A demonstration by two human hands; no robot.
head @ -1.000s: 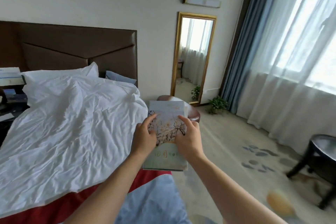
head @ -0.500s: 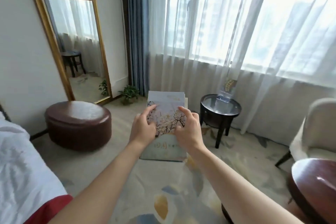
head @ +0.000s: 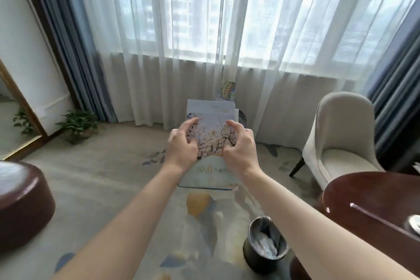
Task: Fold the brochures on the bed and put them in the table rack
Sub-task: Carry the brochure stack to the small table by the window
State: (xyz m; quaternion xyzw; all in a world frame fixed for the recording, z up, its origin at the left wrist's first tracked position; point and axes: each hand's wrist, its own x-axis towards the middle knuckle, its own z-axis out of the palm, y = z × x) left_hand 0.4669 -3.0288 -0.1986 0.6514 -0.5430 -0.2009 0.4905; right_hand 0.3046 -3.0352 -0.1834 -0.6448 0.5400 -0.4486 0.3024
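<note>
— The brochures (head: 210, 141)? 
— Pale blue, with blossom branches printed across the middle. 
— At four o'clock? 
— A glossy reddish-brown table (head: 372, 195); above it, a cream chair (head: 341, 138). 
— At nine? 
— A dark brown ottoman (head: 22, 202).

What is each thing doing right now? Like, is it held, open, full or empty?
brochures: folded stack, held in the air by both hands
left hand: grips the stack's left side
right hand: grips the stack's right side
sheer curtains: drawn across the window
waste bin: upright, lined, something pale inside
armchair: nobody in it
potted plant: upright on the floor
</note>
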